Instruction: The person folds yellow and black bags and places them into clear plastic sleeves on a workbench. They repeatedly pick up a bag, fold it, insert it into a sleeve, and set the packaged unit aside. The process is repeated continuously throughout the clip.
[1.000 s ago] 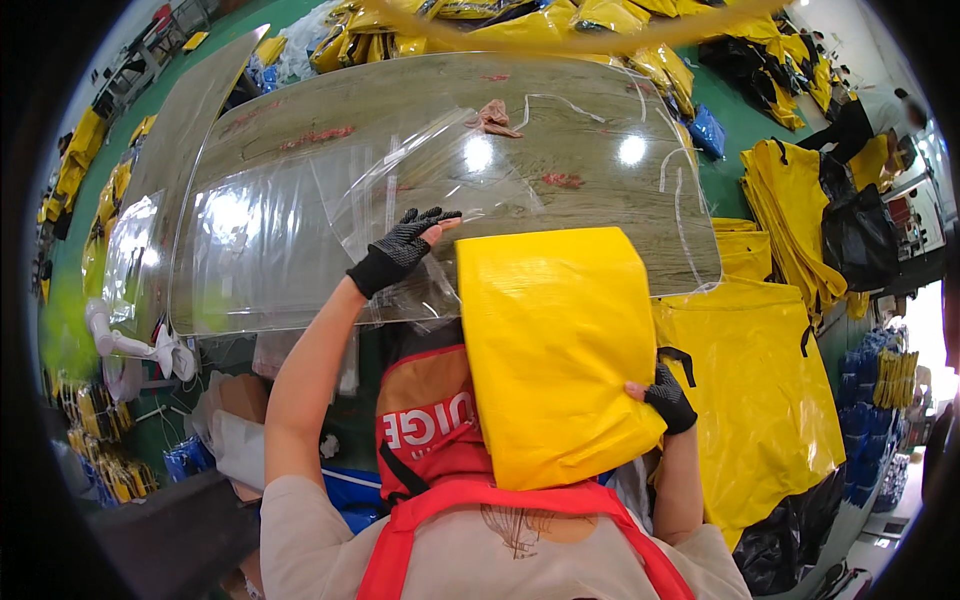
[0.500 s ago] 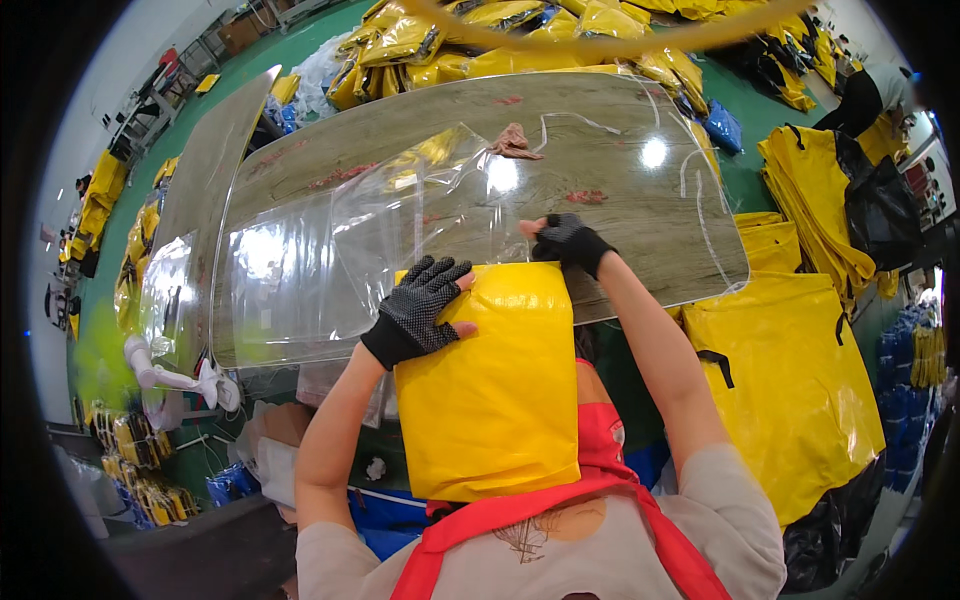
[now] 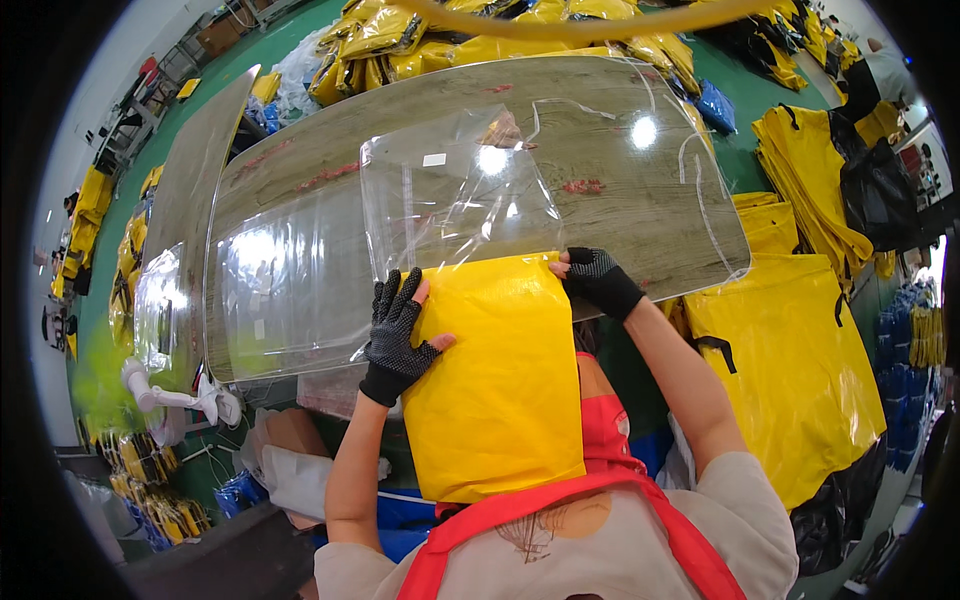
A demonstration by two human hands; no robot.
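Note:
A folded yellow plastic sheet [image 3: 500, 390] lies in front of me, its far edge on the table and its near end against my apron. My left hand [image 3: 397, 335], in a black dotted glove with bare fingertips, lies spread along the sheet's left edge, thumb on the yellow. At the far right corner my right hand [image 3: 603, 283], gloved alike, pinches the sheet between thumb and fingers. Beyond the sheet a clear plastic bag [image 3: 455, 195] lies flat, its near edge meeting the yellow. Whether the sheet's edge is inside the bag I cannot tell.
More clear bags [image 3: 275, 290] lie on the left of the wood-patterned table [image 3: 640, 210]. A brown cloth [image 3: 503, 130] shows behind the clear bag. Large yellow sheets with black straps [image 3: 790, 370] hang at the right. Yellow packages [image 3: 400, 50] are heaped beyond the table. A white fan [image 3: 180, 395] is at left.
The clear bag has swung upright and lies straight beyond the sheet. My right hand has come down and right to the sheet's corner; my left hand has shifted left and nearer.

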